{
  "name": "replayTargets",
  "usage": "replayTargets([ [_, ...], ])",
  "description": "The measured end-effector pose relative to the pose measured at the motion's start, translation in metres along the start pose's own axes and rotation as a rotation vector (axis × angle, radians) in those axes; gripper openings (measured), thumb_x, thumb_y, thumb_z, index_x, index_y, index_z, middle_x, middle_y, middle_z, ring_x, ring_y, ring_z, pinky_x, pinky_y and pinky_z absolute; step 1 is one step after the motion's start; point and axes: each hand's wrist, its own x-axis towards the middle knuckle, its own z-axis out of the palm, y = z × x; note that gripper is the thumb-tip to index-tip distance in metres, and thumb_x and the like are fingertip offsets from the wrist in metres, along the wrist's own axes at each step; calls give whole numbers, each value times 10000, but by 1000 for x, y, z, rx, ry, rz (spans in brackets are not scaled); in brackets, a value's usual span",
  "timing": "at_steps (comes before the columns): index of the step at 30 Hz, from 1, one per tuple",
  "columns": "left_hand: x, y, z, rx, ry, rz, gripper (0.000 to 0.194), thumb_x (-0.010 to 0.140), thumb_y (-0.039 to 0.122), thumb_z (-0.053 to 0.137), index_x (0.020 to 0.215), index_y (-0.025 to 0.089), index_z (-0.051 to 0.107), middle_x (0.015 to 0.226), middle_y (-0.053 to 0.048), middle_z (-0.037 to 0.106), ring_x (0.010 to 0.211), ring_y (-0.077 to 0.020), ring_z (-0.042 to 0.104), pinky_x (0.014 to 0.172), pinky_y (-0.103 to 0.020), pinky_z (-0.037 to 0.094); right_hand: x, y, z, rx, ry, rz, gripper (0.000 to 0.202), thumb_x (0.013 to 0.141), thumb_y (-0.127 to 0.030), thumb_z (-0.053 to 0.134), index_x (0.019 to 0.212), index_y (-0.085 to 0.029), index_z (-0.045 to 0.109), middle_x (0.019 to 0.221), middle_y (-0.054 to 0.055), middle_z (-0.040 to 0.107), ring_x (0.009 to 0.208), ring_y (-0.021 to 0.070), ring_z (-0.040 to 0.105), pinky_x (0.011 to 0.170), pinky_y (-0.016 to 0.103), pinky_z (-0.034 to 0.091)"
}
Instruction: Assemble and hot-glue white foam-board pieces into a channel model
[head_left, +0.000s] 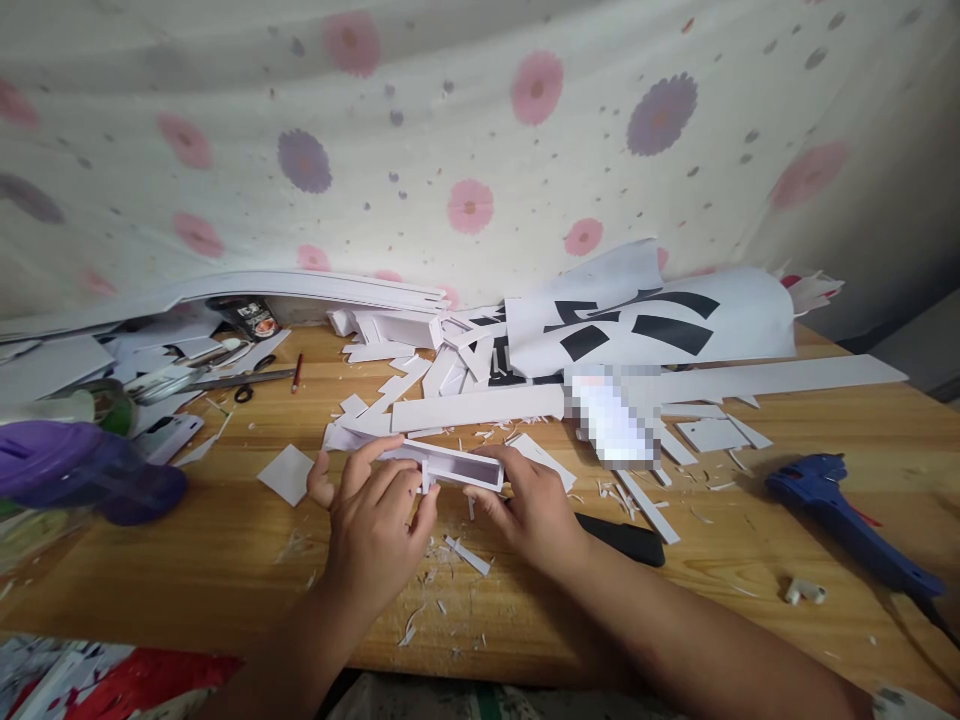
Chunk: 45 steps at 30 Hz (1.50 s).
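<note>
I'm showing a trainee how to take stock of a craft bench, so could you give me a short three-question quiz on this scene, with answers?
1. Multiple choice: what are the left hand and right hand holding?
A) a pair of scissors
B) a white channel-shaped piece
C) a red pencil

2. True or false: the blue glue gun lies on the wooden table, to the right of the right hand.

3. Fill in the blank: the large curled white sheet at the back of the table has blocks coloured ____ on it.

Key: 1 B; 2 true; 3 black.
</note>
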Motion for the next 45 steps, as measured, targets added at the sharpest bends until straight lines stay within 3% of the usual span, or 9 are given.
replayTargets([
  [45,-3,0,1,13,-11,-10,163,787,119,626,685,210,536,695,-3,710,980,-324,640,1010,-590,185,0,-1,0,14,-40,47,259,858,-325,576,1069,-176,563,899,96,725,809,229,690,701,334,540],
])
